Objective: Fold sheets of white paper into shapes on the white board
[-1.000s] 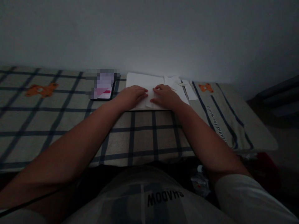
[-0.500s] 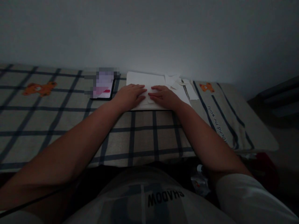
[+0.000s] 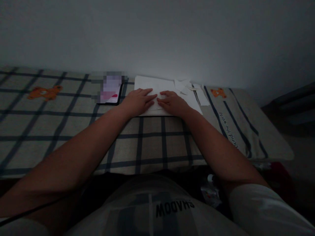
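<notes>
Both hands, left [image 3: 138, 102] and right [image 3: 172, 103], lie flat, open-palmed, pressing the white paper [image 3: 157, 88] on the bed [image 3: 73, 131]; creasing appears underway, and firm, even pressure comes next.

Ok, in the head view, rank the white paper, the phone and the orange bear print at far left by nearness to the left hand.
From the left hand:
1. White paper: under its fingers, touching.
2. Phone: just to its left, on the checked cloth.
3. Orange bear print: far left on the cloth.

"SHADOW" upside down on shirt [image 3: 172, 206]; "the world" on cloth [image 3: 228, 127]
</notes>
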The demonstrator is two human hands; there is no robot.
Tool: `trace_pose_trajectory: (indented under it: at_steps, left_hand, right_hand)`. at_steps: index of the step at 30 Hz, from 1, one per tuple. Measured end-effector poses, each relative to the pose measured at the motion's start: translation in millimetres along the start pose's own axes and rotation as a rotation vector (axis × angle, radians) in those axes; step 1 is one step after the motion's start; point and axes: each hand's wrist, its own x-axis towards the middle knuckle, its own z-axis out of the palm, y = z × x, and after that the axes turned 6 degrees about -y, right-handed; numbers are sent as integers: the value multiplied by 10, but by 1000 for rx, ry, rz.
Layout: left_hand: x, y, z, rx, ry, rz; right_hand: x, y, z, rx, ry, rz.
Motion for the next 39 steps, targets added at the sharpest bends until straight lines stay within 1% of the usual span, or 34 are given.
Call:
trace_pose_trajectory:
  at_steps: [5, 8, 11, 13, 16, 21, 24, 28, 33, 39]
  left_hand:
    - [35, 29, 36, -30, 62, -24]
    - [31, 64, 17, -29, 83, -28]
    - [16, 79, -16, -27, 63, -30]
    - [13, 74, -29, -31, 44, -34]
    - [25, 61, -31, -41, 29, -39]
    - [36, 69, -40, -36, 20, -42]
    - [23, 84, -56, -21, 18, -47]
    - [13, 87, -44, -25, 27, -53]
    - [24, 67, 6, -30, 56, -48]
    - [14, 66, 26, -19, 61, -11]
  right_hand:
    - [-9, -47, 0, -10, 3, 12]
    - [-3, -18, 14, -9, 20, 16]
    - [30, 76, 23, 24, 31, -23]
    - [67, 145, 24, 58, 63, -39]
    - [131, 201, 27, 48, 115, -11]
    - [196, 191, 33, -39, 150, 53]
    - [182, 194, 20, -30, 114, 40]
    - [111, 217, 6, -46, 47, -20]
    - [44, 200, 21, -61, 49, -40]
    - [52, 138, 24, -58, 50, 12]
